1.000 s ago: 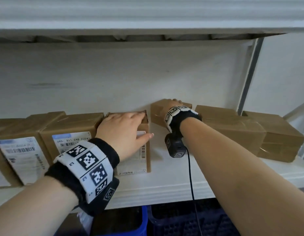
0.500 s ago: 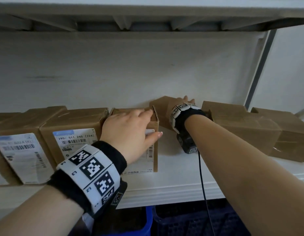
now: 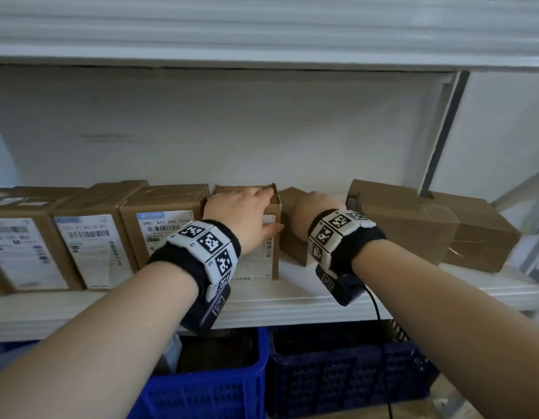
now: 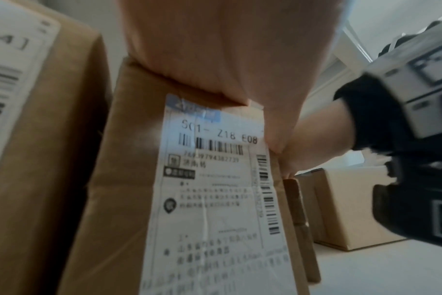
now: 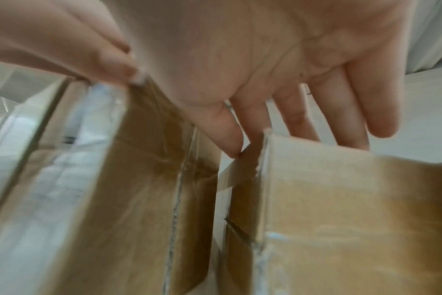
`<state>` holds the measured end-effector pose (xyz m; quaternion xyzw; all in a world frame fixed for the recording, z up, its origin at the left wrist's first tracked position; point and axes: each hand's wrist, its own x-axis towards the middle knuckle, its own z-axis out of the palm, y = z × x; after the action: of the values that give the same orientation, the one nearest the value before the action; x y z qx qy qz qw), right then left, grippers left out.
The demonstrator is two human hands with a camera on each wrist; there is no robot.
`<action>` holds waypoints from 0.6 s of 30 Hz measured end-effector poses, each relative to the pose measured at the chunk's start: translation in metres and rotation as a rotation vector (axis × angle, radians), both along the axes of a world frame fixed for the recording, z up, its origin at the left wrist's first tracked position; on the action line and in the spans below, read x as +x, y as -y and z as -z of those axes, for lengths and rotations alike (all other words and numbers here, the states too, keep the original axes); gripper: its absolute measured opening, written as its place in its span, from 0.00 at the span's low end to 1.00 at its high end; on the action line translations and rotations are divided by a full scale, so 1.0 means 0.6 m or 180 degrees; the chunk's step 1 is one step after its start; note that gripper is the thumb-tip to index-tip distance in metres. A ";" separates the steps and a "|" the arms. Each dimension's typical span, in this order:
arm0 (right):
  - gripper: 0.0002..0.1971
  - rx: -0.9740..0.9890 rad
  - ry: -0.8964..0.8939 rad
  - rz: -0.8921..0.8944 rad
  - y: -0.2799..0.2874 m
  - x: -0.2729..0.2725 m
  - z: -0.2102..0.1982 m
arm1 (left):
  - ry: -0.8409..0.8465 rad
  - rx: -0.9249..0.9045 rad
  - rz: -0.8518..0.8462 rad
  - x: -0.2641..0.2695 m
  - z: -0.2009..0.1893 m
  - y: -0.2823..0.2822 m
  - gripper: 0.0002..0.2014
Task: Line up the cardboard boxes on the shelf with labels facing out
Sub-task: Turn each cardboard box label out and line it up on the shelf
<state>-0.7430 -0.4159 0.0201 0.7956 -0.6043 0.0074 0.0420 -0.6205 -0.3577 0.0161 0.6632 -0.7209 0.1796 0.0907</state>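
Note:
Brown cardboard boxes stand in a row on a white shelf [image 3: 292, 300]. My left hand [image 3: 241, 213] grips the fourth labelled box [image 3: 256, 267] from above, with the thumb on its front label. The left wrist view shows that label [image 4: 209, 199] facing out under my palm [image 4: 215, 49]. My right hand [image 3: 313, 213] holds a plain box [image 3: 292, 249] just to the right, with no label showing. In the right wrist view my thumb [image 5: 129, 69] touches that box's [image 5: 139, 179] top edge and my index finger reaches down its far side.
Three labelled boxes [image 3: 93, 237] stand to the left, fronts out. Two plain boxes [image 3: 407, 228] [image 3: 479, 237] lie askew on the right, near a grey upright post [image 3: 443, 131]. Another shelf [image 3: 262, 31] hangs close overhead. Blue crates [image 3: 216, 382] sit below.
My right hand has drawn the plain box forward from the back wall, closer to the labelled box. My left hand has stayed on its box.

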 end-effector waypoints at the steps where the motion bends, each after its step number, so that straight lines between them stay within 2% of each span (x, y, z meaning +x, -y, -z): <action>1: 0.12 -0.0024 0.0046 -0.0003 -0.009 -0.006 -0.003 | 0.0018 0.0089 -0.0002 0.000 -0.003 0.000 0.35; 6: 0.17 -0.0241 0.0251 -0.0127 -0.057 -0.033 -0.003 | 0.0056 0.0413 -0.0078 -0.001 -0.015 0.000 0.37; 10: 0.20 -0.0199 0.0490 -0.0283 -0.053 -0.067 0.006 | 0.0075 0.0477 -0.0103 -0.004 -0.021 -0.006 0.37; 14: 0.29 0.0217 0.0442 -0.0369 -0.037 -0.095 0.039 | 0.0091 0.0547 -0.0131 -0.006 -0.023 -0.008 0.39; 18: 0.39 0.0092 0.0282 -0.0515 -0.057 -0.111 0.053 | 0.0130 0.0539 -0.0168 -0.006 -0.022 -0.006 0.39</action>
<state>-0.8094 -0.3820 -0.0117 0.8413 -0.5393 0.0372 0.0030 -0.6241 -0.3539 0.0293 0.6835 -0.7175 0.1338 0.0149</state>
